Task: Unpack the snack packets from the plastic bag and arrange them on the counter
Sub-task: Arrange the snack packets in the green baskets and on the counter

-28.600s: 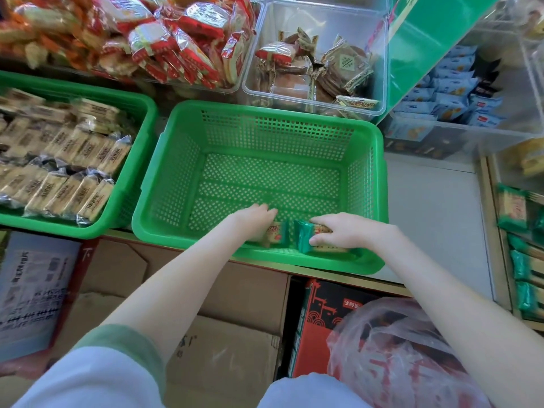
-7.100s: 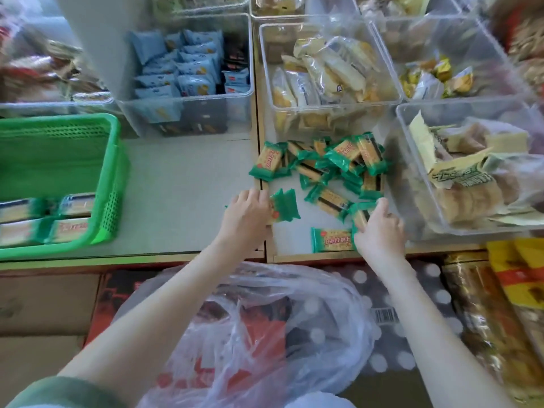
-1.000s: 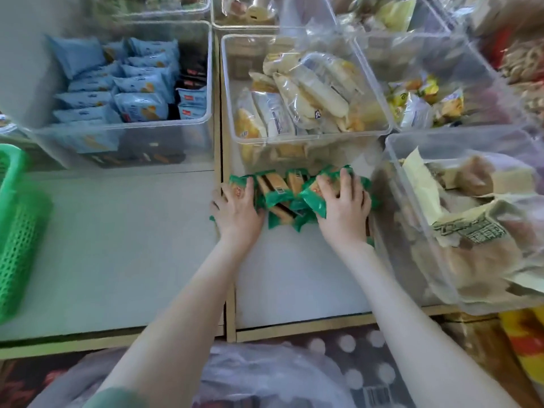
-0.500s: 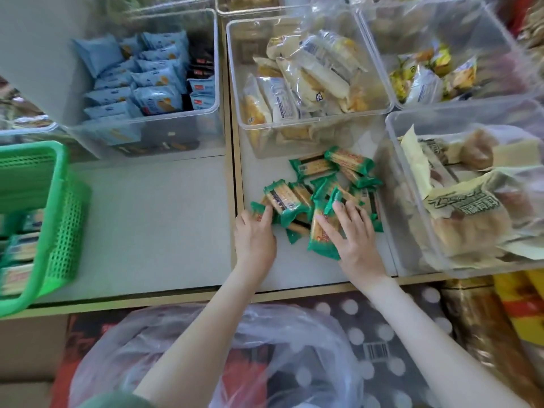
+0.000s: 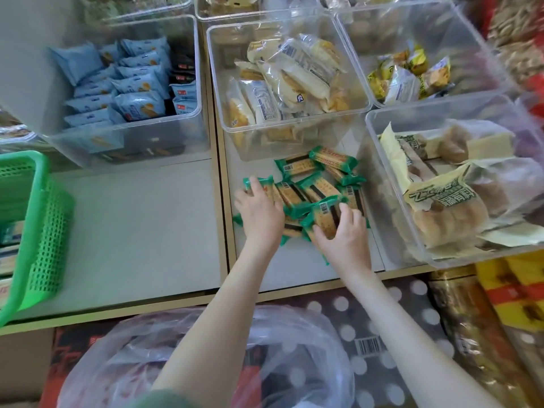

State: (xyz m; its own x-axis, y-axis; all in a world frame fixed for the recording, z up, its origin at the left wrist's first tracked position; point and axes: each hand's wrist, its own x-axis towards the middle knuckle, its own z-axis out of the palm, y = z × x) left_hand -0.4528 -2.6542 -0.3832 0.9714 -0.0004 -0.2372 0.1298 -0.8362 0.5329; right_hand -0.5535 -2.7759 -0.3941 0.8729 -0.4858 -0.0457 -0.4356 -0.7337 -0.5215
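Several green-wrapped biscuit packets lie in a loose pile on the white counter, between the clear bins. My left hand rests on the left side of the pile, fingers laid over the packets there. My right hand grips one packet at the pile's near edge, thumb and fingers curled round it. The clear plastic bag gapes open below the counter edge, under my forearms.
A green basket with a few packets stands at the left. Clear bins surround the pile: blue packets, wrapped cakes, yellow snacks and buns. A polka-dot box lies below the counter.
Both hands have shifted on the pile over the last second. The right hand has curled round one packet at the near edge; the left hand has slid onto the left packets.
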